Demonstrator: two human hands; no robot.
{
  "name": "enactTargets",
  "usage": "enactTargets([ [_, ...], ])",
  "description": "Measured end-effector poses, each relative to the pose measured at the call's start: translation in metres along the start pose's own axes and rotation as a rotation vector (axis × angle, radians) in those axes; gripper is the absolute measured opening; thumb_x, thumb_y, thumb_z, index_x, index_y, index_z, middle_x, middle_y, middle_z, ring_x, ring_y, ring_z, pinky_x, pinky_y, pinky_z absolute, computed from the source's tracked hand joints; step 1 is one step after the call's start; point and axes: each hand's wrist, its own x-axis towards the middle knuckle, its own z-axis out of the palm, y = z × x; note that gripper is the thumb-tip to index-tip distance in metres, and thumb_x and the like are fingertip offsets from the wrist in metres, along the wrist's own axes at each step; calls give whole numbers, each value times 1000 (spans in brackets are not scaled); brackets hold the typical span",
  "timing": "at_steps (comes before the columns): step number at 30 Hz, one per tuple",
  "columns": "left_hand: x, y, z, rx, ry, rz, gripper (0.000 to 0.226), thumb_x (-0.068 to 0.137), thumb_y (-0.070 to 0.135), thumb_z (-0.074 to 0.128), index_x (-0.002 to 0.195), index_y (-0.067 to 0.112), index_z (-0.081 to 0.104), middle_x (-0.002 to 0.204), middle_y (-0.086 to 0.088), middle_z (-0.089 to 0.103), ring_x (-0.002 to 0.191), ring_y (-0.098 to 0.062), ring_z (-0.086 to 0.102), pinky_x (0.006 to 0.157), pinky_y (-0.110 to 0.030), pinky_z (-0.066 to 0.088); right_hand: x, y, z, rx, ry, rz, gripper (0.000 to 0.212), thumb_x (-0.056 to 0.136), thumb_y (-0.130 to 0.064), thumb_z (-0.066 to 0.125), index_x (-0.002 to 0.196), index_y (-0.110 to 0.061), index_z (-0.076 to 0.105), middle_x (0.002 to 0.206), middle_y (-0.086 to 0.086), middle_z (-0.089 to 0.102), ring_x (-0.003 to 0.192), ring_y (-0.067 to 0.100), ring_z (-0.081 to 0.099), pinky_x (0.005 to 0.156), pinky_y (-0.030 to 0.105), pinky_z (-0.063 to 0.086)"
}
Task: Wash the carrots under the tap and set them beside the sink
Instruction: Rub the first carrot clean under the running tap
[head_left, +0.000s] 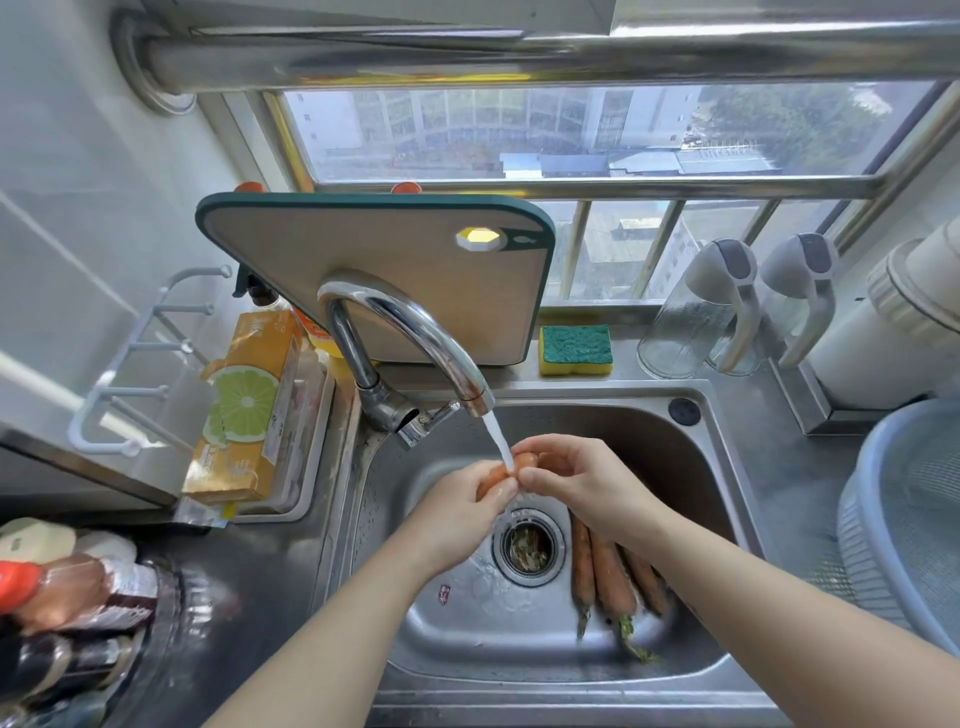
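Note:
Both hands hold one orange carrot under the running water from the chrome tap, above the steel sink. My left hand grips its lower end and my right hand pinches the upper end; fingers hide most of the carrot. Three more carrots lie in the sink's right half, beside the drain strainer, green stubs pointing toward me, partly under my right forearm.
A cutting board leans behind the tap, with a sponge to its right. A tray holding an orange box sits left of the sink. Bottles stand at the near left. Glass jugs and a blue colander are on the right.

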Motion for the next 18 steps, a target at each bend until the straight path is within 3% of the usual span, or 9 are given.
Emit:
enactTargets([
  [2, 1, -4, 3, 74, 47, -16, 24, 94, 49, 43, 106, 36, 61, 90, 18, 64, 86, 1, 58, 78, -23, 46, 1, -3, -1, 10, 15, 19, 27, 83, -9, 71, 109, -7, 67, 90, 14, 73, 77, 15, 67, 80, 28, 57],
  [4, 3, -6, 3, 78, 15, -33, 31, 96, 47, 40, 117, 33, 58, 108, 11, 65, 98, -9, 59, 86, -30, 46, 2, -6, -3, 28, -12, 47, 27, 84, -5, 68, 111, -2, 66, 87, 17, 71, 74, 13, 66, 75, 24, 57],
  [7, 2, -1, -1, -120, -120, -77, 32, 102, 31, 35, 126, 27, 55, 108, 7, 61, 87, -2, 53, 76, -21, 40, 4, -7, -8, -29, -75, 65, 26, 87, -1, 63, 113, -2, 66, 93, 17, 71, 81, 16, 68, 80, 27, 57],
  [9, 2, -1, -2, -137, -137, -95, 33, 102, 30, 34, 128, 27, 55, 107, 7, 61, 87, -2, 53, 77, -21, 41, 4, -10, -8, -115, -90, 57, 28, 87, -2, 63, 115, -4, 67, 96, 15, 73, 85, 18, 70, 84, 29, 57],
  [13, 5, -6, 0, 63, -55, -109, 53, 78, 68, 29, 115, 42, 56, 115, 9, 64, 108, -16, 58, 99, -41, 44, 4, -16, -3, -251, -47, 4, 24, 83, -10, 70, 106, -10, 72, 82, 2, 73, 70, 8, 67, 76, 25, 57],
  [15, 5, -6, 0, 60, -84, -80, 51, 77, 64, 27, 114, 42, 55, 116, 8, 63, 110, -18, 57, 100, -43, 43, 3, -18, -4, -226, -53, 33, 26, 82, -9, 70, 108, -8, 71, 82, 3, 73, 70, 7, 66, 72, 22, 56],
  [18, 3, -3, -2, 75, -118, -46, 31, 81, 52, 28, 102, 46, 51, 110, 10, 61, 109, -18, 56, 100, -44, 41, 2, -19, -8, -191, -73, 80, 29, 84, -3, 66, 113, -5, 68, 85, 8, 73, 72, 10, 67, 71, 21, 56],
])
